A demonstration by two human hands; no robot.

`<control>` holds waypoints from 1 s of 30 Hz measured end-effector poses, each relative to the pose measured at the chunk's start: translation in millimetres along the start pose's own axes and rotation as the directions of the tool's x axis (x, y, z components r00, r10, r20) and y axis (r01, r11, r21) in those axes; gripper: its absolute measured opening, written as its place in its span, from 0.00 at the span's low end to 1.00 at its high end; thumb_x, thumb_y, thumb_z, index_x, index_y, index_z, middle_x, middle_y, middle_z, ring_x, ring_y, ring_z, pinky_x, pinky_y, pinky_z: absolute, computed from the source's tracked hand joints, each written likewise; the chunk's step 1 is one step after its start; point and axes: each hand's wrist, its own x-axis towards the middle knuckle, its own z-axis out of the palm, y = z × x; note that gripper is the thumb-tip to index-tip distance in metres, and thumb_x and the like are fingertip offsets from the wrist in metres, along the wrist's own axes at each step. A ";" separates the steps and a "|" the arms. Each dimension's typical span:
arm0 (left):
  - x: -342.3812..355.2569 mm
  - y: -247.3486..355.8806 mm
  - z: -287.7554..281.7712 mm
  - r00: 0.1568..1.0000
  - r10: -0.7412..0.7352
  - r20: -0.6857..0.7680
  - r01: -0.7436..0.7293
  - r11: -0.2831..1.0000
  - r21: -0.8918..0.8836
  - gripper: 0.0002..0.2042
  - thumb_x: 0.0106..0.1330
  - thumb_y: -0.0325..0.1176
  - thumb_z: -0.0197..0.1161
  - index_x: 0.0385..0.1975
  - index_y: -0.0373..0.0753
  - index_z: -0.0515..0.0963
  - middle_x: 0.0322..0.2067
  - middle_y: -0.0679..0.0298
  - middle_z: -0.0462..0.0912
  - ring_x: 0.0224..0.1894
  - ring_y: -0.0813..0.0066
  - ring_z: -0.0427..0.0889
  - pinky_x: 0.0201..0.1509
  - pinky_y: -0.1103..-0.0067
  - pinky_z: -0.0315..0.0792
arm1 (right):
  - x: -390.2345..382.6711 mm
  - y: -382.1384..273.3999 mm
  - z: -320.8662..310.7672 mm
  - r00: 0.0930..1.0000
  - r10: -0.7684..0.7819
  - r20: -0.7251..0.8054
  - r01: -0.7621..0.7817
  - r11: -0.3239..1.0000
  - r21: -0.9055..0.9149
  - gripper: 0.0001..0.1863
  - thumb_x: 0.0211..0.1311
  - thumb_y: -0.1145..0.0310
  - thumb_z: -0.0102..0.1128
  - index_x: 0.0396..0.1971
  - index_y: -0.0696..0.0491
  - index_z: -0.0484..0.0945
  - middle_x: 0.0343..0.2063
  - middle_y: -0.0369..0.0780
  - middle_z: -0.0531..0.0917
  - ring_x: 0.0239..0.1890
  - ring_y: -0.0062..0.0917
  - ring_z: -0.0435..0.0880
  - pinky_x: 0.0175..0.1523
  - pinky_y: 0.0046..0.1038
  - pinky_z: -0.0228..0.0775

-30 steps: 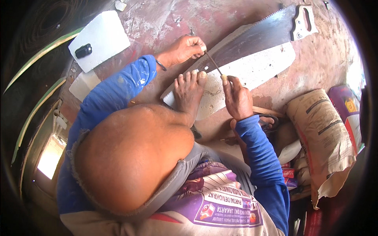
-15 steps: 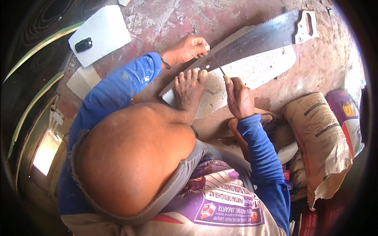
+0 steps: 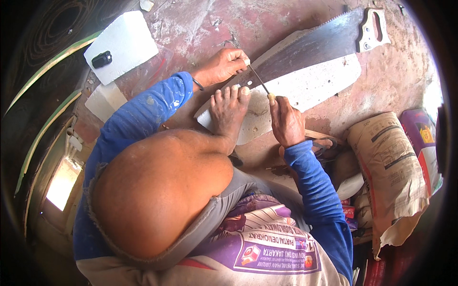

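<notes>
My left hand (image 3: 223, 65) pinches one tip of a thin dark file (image 3: 259, 79). At its other end my right hand (image 3: 289, 122) is closed round the file, thumb laid along it. The file slants across the tip end of a handsaw (image 3: 317, 45), close to the teeth along the blade's far edge. The saw lies flat on a long white speckled board (image 3: 329, 78), its pale wooden handle (image 3: 373, 30) at the far right. My bare foot (image 3: 229, 109) is on the board beside the blade's tip. Whether the file touches the teeth cannot be made out.
A white slab (image 3: 131, 45) with a small black device (image 3: 101, 59) on it lies at the far left, near another pale piece (image 3: 107, 101). Paper sacks (image 3: 389, 162) stand at the right. Curved green-edged strips (image 3: 52, 59) run along the left. The floor is reddish and worn.
Both hands and the file have shifted slightly left and toward me. The saw and board stay in place beneath, while the whole view has moved a little.
</notes>
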 end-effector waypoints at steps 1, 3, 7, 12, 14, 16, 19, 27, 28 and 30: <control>0.3 0.8 0.8 1.000 -0.004 0.003 0.004 1.000 0.008 0.09 0.75 0.36 0.59 0.38 0.35 0.78 0.31 0.70 0.79 0.35 0.85 0.73 0.43 0.81 0.72 | -0.2 0.6 -1.3 1.000 0.002 0.007 -0.002 1.000 -0.002 0.12 0.74 0.60 0.54 0.38 0.54 0.73 0.17 0.52 0.80 0.22 0.51 0.83 0.29 0.49 0.73; 0.3 2.6 2.5 1.000 -0.016 -0.001 0.016 0.999 0.043 0.09 0.75 0.36 0.59 0.38 0.36 0.78 0.31 0.71 0.79 0.34 0.85 0.73 0.42 0.81 0.72 | -1.7 2.3 -3.3 1.000 0.004 0.012 -0.004 1.000 -0.029 0.12 0.74 0.61 0.55 0.40 0.55 0.75 0.19 0.52 0.81 0.24 0.50 0.84 0.30 0.46 0.73; -2.0 4.1 4.0 0.999 -0.031 0.016 0.029 0.995 0.092 0.10 0.76 0.36 0.59 0.38 0.36 0.78 0.31 0.72 0.78 0.34 0.85 0.73 0.42 0.82 0.71 | -4.3 4.2 -5.2 1.000 -0.001 0.023 0.002 0.998 -0.056 0.12 0.74 0.61 0.55 0.42 0.56 0.76 0.21 0.51 0.83 0.25 0.49 0.85 0.31 0.45 0.74; -2.6 3.8 4.6 1.000 -0.014 -0.005 0.014 0.999 0.047 0.10 0.76 0.37 0.58 0.37 0.36 0.78 0.31 0.73 0.78 0.34 0.86 0.72 0.42 0.82 0.71 | 0.0 0.9 -9.9 0.999 0.019 0.037 -0.018 0.999 -0.035 0.13 0.74 0.60 0.55 0.43 0.56 0.76 0.22 0.51 0.83 0.26 0.48 0.86 0.32 0.44 0.75; -1.2 4.6 4.8 1.000 -0.012 -0.009 0.013 0.998 0.053 0.10 0.76 0.36 0.58 0.37 0.36 0.78 0.31 0.73 0.77 0.34 0.86 0.72 0.42 0.82 0.71 | 0.8 1.9 -9.2 0.999 0.031 0.042 -0.029 0.999 -0.039 0.13 0.74 0.59 0.55 0.42 0.55 0.76 0.22 0.51 0.83 0.26 0.49 0.85 0.32 0.45 0.75; 0.5 5.6 4.6 1.000 -0.026 0.000 0.025 0.998 0.064 0.09 0.76 0.36 0.58 0.37 0.37 0.78 0.31 0.73 0.78 0.34 0.86 0.72 0.42 0.82 0.71 | 0.4 5.6 -6.8 0.999 0.027 0.036 -0.026 0.999 -0.044 0.13 0.74 0.58 0.54 0.39 0.54 0.75 0.23 0.51 0.84 0.26 0.50 0.85 0.31 0.48 0.75; 2.3 0.7 4.4 1.000 -0.030 -0.006 0.030 0.993 0.111 0.09 0.75 0.36 0.59 0.37 0.37 0.78 0.30 0.73 0.77 0.34 0.86 0.72 0.42 0.82 0.71 | -0.5 1.8 -9.6 0.997 0.061 0.057 -0.059 0.998 -0.032 0.13 0.74 0.58 0.54 0.39 0.55 0.75 0.22 0.51 0.84 0.24 0.49 0.85 0.30 0.48 0.74; 8.0 -2.2 4.4 0.999 -0.040 0.007 0.039 0.996 0.076 0.09 0.74 0.37 0.60 0.37 0.37 0.78 0.29 0.73 0.78 0.33 0.85 0.73 0.41 0.82 0.71 | 1.9 -5.4 -9.8 0.998 0.052 0.035 -0.046 0.989 -0.143 0.13 0.74 0.58 0.54 0.34 0.52 0.74 0.17 0.50 0.82 0.21 0.49 0.84 0.28 0.48 0.74; 8.5 -5.3 2.0 0.999 -0.047 0.010 0.047 0.998 0.048 0.09 0.74 0.37 0.60 0.37 0.37 0.79 0.30 0.73 0.78 0.33 0.85 0.74 0.41 0.82 0.71 | 3.2 -7.1 -8.5 0.998 0.052 0.035 -0.046 0.986 -0.163 0.13 0.74 0.58 0.53 0.34 0.52 0.73 0.17 0.50 0.82 0.21 0.49 0.84 0.28 0.48 0.75; 11.6 -6.5 -3.0 0.998 -0.059 0.001 0.059 0.998 0.024 0.09 0.73 0.38 0.61 0.37 0.38 0.79 0.30 0.72 0.79 0.33 0.85 0.75 0.42 0.81 0.72 | 7.1 -7.6 -4.1 1.000 0.013 -0.009 -0.014 0.988 -0.152 0.14 0.74 0.57 0.53 0.34 0.52 0.73 0.17 0.50 0.82 0.21 0.49 0.84 0.28 0.48 0.75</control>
